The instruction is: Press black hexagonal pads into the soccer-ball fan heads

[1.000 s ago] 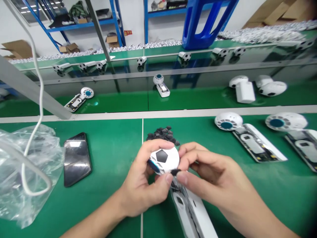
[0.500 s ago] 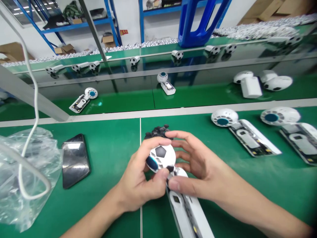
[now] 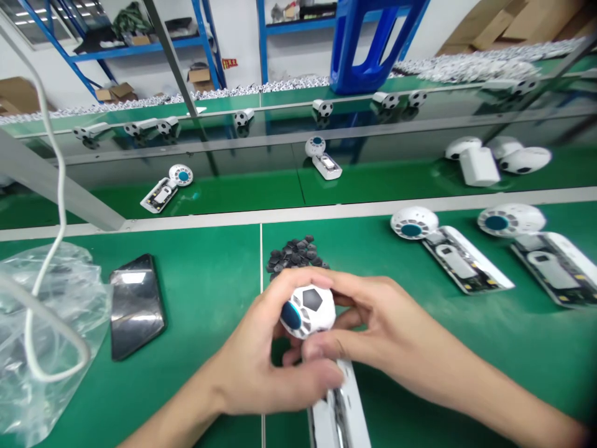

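Both hands hold a white device with a football-patterned round head (image 3: 313,308), a dark blue disc on its left side, and a long open handle (image 3: 347,404) pointing toward me. My left hand (image 3: 275,354) curls around the head's left side, forefinger over the top, thumb across the upper handle. On the right side, my right hand (image 3: 368,317) grips the head, its thumb at the neck and fingers behind. The neck joint is hidden by the thumbs. Just beyond my hands lies a pile of small black pieces (image 3: 295,254).
Two similar open devices lie at right, one with its handle (image 3: 466,261) showing circuitry. A black phone-like slab (image 3: 137,308) and clear plastic bag (image 3: 56,348) with a white cable (image 3: 58,230) are at left. Beyond the metal edge, the green belt (image 3: 242,193) carries more devices.
My left thumb has slid from the neck onto the upper handle. My right hand has closed in on the head. The dark bit at the neck is now hidden. Belt devices have shifted right.
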Available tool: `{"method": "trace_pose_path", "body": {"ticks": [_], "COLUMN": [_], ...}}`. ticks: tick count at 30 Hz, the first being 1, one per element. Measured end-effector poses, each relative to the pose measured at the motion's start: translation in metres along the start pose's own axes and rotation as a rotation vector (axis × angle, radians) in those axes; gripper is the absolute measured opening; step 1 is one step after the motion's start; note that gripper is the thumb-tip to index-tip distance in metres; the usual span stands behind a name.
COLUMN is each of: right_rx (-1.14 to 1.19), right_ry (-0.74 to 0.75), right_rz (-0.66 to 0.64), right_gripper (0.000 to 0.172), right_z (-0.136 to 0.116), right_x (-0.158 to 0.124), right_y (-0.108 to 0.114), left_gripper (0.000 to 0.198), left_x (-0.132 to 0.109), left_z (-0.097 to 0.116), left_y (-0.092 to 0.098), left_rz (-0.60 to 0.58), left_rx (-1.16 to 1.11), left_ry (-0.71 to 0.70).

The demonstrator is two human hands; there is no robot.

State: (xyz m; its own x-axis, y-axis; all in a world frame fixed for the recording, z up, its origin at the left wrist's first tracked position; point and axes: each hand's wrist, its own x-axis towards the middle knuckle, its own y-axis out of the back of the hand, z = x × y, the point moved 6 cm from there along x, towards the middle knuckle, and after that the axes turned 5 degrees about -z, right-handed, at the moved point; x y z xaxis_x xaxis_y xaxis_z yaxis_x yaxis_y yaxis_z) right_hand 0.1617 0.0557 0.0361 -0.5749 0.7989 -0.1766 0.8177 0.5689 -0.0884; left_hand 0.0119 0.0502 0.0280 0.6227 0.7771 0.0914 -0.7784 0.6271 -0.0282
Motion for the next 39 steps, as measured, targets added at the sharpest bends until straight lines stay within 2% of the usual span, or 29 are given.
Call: {"method": "trace_pose_path", "body": {"ticks": [3,7,9,11,13,15,17,18,19,20,22,24,26,30,33,36,39], "right_rx": [-0.042,-0.062,-0.168,-0.368,-0.59,-0.738,-0.862,-0.977,-1.12,-1.184,-1.259,-1.282,-1.278,-1.198,-1.1,-0.996,-0.891], "right_ry": [0.084,0.142,0.164,0.227,0.348,0.5,0.614,0.612,0.556,0.496,0.379,0.293,0.242,0.115,0.032,0.054,0.138], "right_rz": [0.019,0.02,0.017,0.019,0.048,0.128,0.193,0.238,0.275,0.259,0.195,0.184,0.272,0.607,0.736,0.791,0.825], "right_gripper": [0.047,0.044,0.042,0.04,0.041,0.05,0.065,0.074,0.077,0.073,0.052,0.038,0.039,0.042,0.046,0.045,0.037], "right_z": [0.001,0.004,-0.006,-0.029,-0.064,-0.1,-0.124,-0.128,-0.125,-0.118,-0.097,-0.079,-0.073,-0.08,-0.077,-0.076,-0.088], "right_x": [0.001,0.002,0.003,0.009,0.023,0.047,0.08,0.099,0.12,0.142,0.178,0.202,0.211,0.19,0.16,0.139,0.123], "right_y": [-0.003,-0.006,-0.004,0.003,0.017,0.04,0.064,0.075,0.086,0.094,0.106,0.117,0.134,0.187,0.221,0.236,0.236], "left_gripper": [0.052,0.045,0.043,0.048,0.06,0.064,0.052,0.045,0.039,0.035,0.03,0.028,0.027,0.022,0.018,0.015,0.018], "left_x": [0.002,0.002,0.001,0.0,-0.002,-0.008,-0.014,-0.014,-0.012,-0.008,-0.002,0.002,0.003,0.005,0.005,0.006,0.005], "left_z": [0.002,0.004,0.008,0.014,0.022,0.028,0.028,0.024,0.019,0.013,0.002,-0.004,-0.005,-0.001,0.002,0.002,-0.001], "left_y": [0.001,-0.002,-0.003,0.001,0.015,0.036,0.054,0.058,0.06,0.058,0.05,0.04,0.032,0.026,0.026,0.029,0.037], "left_rz": [0.084,0.104,0.125,0.199,0.356,0.583,0.768,0.797,0.784,0.732,0.599,0.497,0.439,0.382,0.359,0.359,0.423], "left_rx": [0.113,0.165,0.174,0.15,0.073,0.027,0.082,0.123,0.176,0.232,0.338,0.423,0.483,0.536,0.546,0.559,0.552], "left_ry": [-0.028,-0.025,-0.043,-0.09,-0.175,-0.281,-0.335,-0.315,-0.276,-0.223,-0.146,-0.127,-0.138,-0.164,-0.191,-0.203,-0.182]}}
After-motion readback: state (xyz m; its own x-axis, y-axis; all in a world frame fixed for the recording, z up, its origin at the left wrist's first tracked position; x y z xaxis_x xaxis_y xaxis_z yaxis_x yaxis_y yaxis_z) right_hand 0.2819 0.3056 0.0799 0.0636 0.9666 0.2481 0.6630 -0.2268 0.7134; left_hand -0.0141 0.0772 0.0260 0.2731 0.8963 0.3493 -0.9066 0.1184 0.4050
